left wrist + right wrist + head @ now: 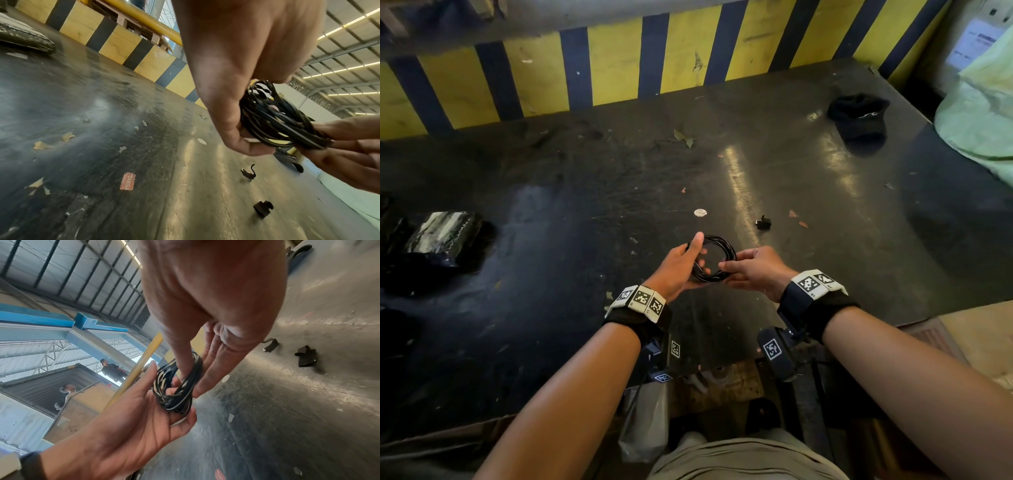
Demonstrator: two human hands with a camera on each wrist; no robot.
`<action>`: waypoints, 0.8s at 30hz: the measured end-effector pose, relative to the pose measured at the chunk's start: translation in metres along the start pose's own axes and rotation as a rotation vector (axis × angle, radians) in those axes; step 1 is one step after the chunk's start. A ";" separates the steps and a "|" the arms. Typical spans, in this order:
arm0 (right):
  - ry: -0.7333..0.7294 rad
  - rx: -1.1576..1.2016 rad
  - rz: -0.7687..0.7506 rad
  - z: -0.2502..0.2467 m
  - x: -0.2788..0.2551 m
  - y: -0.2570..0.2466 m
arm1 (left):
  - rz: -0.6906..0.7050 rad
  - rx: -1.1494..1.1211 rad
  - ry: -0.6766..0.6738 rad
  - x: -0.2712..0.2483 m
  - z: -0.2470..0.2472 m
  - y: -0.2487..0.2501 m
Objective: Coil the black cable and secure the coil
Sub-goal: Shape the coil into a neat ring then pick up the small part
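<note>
A dark scuffed surface (pixel 585 212) is spread beneath both hands. The left hand (pixel 677 270) is cupped under the coiled black cable (pixel 717 259), thumb raised along its rim, while the right hand (pixel 755 270) pinches the coil's opposite side between thumb and fingers (pixel 207 378). A small black clip (pixel 763 222) lies just beyond the right fingers.

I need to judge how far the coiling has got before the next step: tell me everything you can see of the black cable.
The black cable is thin, glossy and wound into a small, loose round coil of many turns, some strands crossing unevenly. It is held in the air above the dark table, touching nothing else. The left hand cradles its left side, thumb up along the rim; the right hand pinches its right side. No tie or band is visible around it.
</note>
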State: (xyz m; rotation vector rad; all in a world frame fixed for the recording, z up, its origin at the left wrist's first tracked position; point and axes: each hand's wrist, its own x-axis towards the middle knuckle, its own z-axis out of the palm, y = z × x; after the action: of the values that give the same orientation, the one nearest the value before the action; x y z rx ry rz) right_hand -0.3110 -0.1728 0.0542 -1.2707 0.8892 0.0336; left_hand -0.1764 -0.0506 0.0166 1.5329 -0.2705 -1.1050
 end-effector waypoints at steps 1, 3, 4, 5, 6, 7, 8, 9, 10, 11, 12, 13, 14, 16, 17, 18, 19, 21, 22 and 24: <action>-0.010 0.003 0.004 0.000 0.000 0.000 | 0.016 -0.008 0.019 0.001 0.002 -0.002; -0.049 0.015 0.013 0.001 -0.002 0.001 | 0.080 0.039 0.085 0.003 0.005 -0.005; -0.071 0.026 0.019 0.001 -0.002 0.000 | 0.126 0.105 0.118 0.005 0.006 -0.006; -0.088 0.038 0.025 0.002 -0.003 0.000 | 0.170 0.175 0.138 0.007 0.006 -0.009; -0.096 0.049 0.032 0.002 -0.003 0.000 | 0.206 0.235 0.143 0.008 0.005 -0.011; -0.100 0.059 0.036 0.002 -0.003 0.000 | 0.229 0.273 0.139 0.009 0.004 -0.012; -0.105 0.060 0.041 0.001 -0.003 0.001 | 0.237 0.297 0.130 0.010 0.003 -0.013; -0.116 0.048 0.044 0.000 -0.003 0.002 | 0.237 0.314 0.119 0.010 0.003 -0.014; -0.133 0.031 0.047 -0.001 -0.003 0.002 | 0.235 0.326 0.107 0.010 0.002 -0.013; -0.152 0.019 0.050 -0.002 -0.003 0.003 | 0.237 0.334 0.095 0.010 0.002 -0.013; -0.170 0.018 0.053 -0.004 -0.004 0.004 | 0.239 0.345 0.086 0.010 0.001 -0.012; -0.182 0.025 0.055 -0.005 -0.004 0.005 | 0.239 0.354 0.079 0.009 0.001 -0.012; -0.192 0.033 0.057 -0.006 -0.004 0.005 | 0.241 0.359 0.075 0.010 0.001 -0.012; -0.198 0.029 0.057 -0.008 -0.004 0.005 | 0.247 0.361 0.073 0.010 0.002 -0.012; -0.194 0.015 0.059 -0.009 -0.004 0.005 | 0.248 0.368 0.076 0.010 0.003 -0.013; -0.188 -0.006 0.063 -0.009 -0.004 0.005 | 0.249 0.376 0.079 0.010 0.004 -0.013; -0.184 -0.027 0.068 -0.010 -0.003 0.005 | 0.252 0.380 0.081 0.010 0.005 -0.013; -0.176 -0.069 0.080 -0.012 -0.003 0.004 | 0.265 0.381 0.086 0.009 0.007 -0.013; -0.173 -0.091 0.090 -0.013 -0.004 0.004 | 0.272 0.381 0.088 0.009 0.007 -0.013; -0.161 -0.119 0.115 -0.016 -0.004 0.003 | 0.278 0.389 0.095 0.008 0.006 -0.013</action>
State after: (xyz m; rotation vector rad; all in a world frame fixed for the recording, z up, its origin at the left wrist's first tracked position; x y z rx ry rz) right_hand -0.3243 -0.1834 0.0538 -1.3065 0.8291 0.2802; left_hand -0.1814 -0.0563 0.0021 1.8180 -0.6425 -0.7859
